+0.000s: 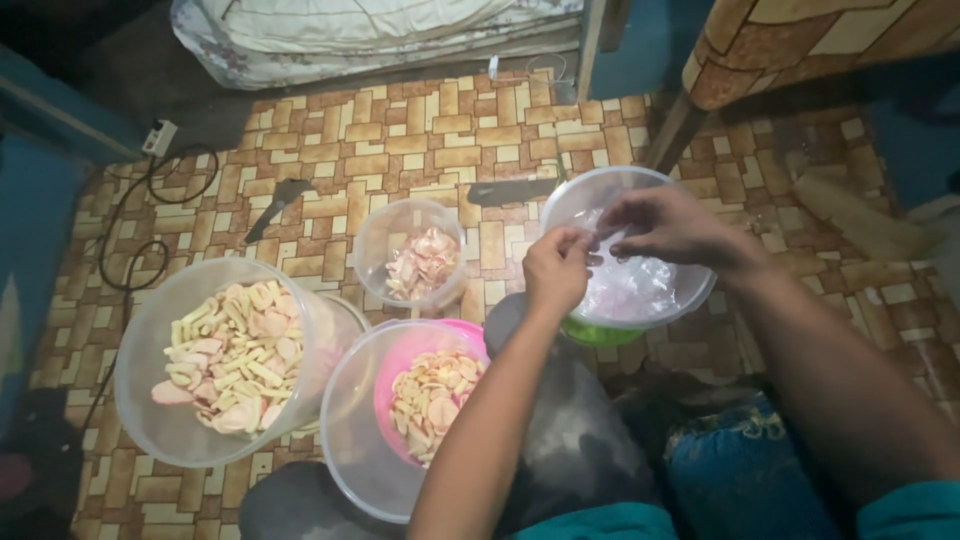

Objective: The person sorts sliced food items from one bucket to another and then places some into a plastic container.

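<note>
Forearms enter from the bottom edge at five and six o'clock, their upper parts cut off, above a dark knee and a blue patterned cloth (pixel 745 470) that are hard to make out in the dim light. Nearest, at seven o'clock, a clear bowl (pixel 355 440) leans against a pink bowl (pixel 465 335) of flat round crackers. At nine o'clock a large clear tub (pixel 150 400) holds pale sticks and pink chips. Toward the centre, the left hand (pixel 555 270) pinches the edge of a thin clear plastic bag (pixel 630 285) between thumb and fingertips. The right hand (pixel 665 225) pinches the same bag just beside it, fingers narrowly closed. Both hover over a clear container (pixel 690 300) at two o'clock; its contents are hidden by the crumpled plastic, with something green below its base. Farther, at twelve o'clock, a small clear tub (pixel 375 245) holds pink chips. Beyond, a dark cable (pixel 150 215) loops at ten o'clock; bedding (pixel 370 35) is cut off on top.
</note>
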